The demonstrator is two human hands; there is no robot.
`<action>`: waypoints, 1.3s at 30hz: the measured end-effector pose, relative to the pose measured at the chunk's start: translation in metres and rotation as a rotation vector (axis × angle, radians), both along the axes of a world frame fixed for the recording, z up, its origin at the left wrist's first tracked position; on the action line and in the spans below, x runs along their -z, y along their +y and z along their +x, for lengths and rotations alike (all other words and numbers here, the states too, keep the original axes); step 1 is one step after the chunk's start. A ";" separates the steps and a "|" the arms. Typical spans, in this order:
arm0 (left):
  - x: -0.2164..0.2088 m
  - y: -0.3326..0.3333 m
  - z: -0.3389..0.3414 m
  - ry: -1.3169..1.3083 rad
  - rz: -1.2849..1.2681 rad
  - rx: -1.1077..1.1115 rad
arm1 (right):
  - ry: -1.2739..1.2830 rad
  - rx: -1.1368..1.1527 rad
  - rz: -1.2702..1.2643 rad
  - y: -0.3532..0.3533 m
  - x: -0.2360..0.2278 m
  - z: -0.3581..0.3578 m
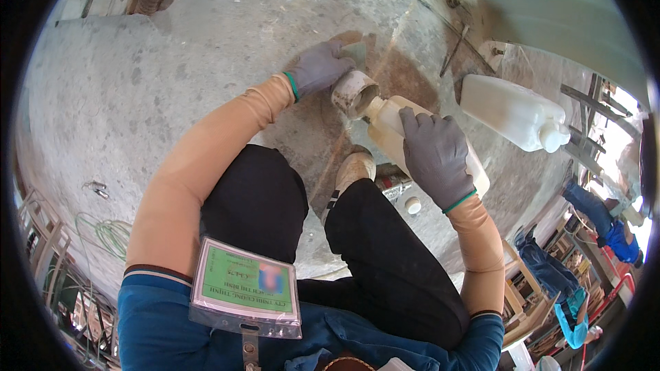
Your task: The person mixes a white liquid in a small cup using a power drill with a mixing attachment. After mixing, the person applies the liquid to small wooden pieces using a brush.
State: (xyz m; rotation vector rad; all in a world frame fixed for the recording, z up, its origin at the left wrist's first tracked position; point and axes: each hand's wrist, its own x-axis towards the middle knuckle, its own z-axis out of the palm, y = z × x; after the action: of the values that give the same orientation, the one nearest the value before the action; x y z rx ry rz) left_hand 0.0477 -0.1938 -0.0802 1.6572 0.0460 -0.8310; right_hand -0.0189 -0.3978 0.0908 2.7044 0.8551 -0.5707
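Note:
My left hand, in a grey glove, is closed at the back of a stained whitish cup. The cup lies tipped, its open mouth toward the right. A flat greenish piece shows beside those fingers; whether I hold it too is unclear. My right hand, gloved the same way, grips a translucent plastic jug with yellowish contents. The jug is tilted, its neck at the cup's mouth. Below the jug, a small white cap is on the floor beside a partly hidden can.
Another whitish jug, capped, lies to the right. A brown stain marks the concrete floor. A large pale green surface rises at the upper right. Two people are farther off at right. Coiled cord lies at left.

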 end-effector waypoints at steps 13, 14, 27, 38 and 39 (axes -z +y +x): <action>-0.011 -0.005 0.012 -0.035 0.119 0.044 | -0.083 -0.011 0.002 -0.001 0.007 0.010; -0.008 -0.004 0.012 -0.025 0.132 0.044 | -0.083 -0.015 0.001 -0.001 0.007 0.010; -0.022 -0.004 0.015 -0.020 0.141 0.087 | 0.004 0.071 -0.043 -0.001 0.007 0.010; -0.014 -0.003 0.014 -0.021 0.119 0.076 | -0.021 0.041 -0.023 -0.003 0.006 0.010; -0.014 -0.003 0.015 -0.041 0.135 0.091 | -0.025 0.040 -0.024 -0.004 0.006 0.010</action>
State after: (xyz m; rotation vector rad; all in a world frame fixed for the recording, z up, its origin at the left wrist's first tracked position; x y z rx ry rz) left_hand 0.0628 -0.1966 -0.0663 1.8134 -0.0022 -0.8786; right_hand -0.0093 -0.4014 0.0844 2.7069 0.7842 -0.5505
